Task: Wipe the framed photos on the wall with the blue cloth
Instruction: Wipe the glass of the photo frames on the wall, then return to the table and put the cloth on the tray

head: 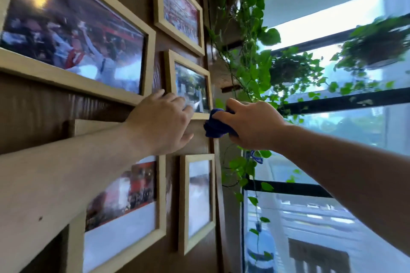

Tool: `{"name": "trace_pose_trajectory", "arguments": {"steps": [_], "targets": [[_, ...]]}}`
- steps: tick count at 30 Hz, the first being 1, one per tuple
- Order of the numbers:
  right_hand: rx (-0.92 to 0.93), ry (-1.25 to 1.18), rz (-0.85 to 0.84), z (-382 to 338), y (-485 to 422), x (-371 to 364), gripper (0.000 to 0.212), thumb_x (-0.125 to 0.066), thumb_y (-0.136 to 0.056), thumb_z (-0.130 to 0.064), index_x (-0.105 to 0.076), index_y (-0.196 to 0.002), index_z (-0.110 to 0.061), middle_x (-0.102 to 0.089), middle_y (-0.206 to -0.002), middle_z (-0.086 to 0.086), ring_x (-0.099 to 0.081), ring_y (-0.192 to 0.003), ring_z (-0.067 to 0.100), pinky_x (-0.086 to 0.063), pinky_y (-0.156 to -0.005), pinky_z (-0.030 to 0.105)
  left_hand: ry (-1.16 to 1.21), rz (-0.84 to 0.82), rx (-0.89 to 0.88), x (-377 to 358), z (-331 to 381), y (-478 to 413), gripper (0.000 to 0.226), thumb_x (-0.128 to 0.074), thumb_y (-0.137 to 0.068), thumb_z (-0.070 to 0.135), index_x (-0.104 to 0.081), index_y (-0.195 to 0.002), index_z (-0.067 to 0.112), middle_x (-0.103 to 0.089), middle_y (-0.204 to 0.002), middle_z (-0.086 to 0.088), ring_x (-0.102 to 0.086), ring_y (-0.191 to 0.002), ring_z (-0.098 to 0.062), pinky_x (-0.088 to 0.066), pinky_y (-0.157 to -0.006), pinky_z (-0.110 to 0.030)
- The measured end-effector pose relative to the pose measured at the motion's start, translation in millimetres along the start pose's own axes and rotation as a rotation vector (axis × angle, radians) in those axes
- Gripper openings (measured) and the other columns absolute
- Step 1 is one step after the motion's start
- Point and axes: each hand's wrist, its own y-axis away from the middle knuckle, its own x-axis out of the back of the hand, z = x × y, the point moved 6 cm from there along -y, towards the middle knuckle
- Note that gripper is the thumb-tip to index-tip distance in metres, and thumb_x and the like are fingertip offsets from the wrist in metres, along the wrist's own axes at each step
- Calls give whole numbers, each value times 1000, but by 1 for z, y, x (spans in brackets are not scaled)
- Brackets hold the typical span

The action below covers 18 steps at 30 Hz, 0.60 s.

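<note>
Wiping is on: our left hand [162,122] lies spread on the small frame [188,83], our right hand [250,125] squeezes the cloth [214,126] just beside it, next rubbing the glass.

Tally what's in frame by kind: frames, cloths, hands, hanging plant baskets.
Framed photos, fully or mostly visible: 5 (large one, upper one, small middle one, lower left one, lower right one); cropped frame edges at the borders not counted
Blue cloth: 1
Hands: 2 (left hand, right hand)
Hanging plant baskets: 2 ()
Total: 10
</note>
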Motion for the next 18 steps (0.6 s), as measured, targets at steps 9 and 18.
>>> {"name": "trace_pose_trajectory", "arguments": {"steps": [9,18], "targets": [[-46,179,-204,25,116,61,47,-68,-72,-24,-55,-117,-22,-57,-95,8,-62,-66,29,-44,-42,30,277,136,-115,53,81,15,62,-52,-81,54,-56,-121,6,-63,-118,-17,-57,-111,-34,-44,-98,-50],[-189,271,-332,49,246,120,37,-64,-73,-25,-58,-109,-19,-56,-87,1,-59,-67,21,-42,-43,27,563,223,-258,102,192,20,62,-42,-79,53,-55,-119,7,-65,-115,-16,-60,-105,-35,-48,-93,-52]]}}
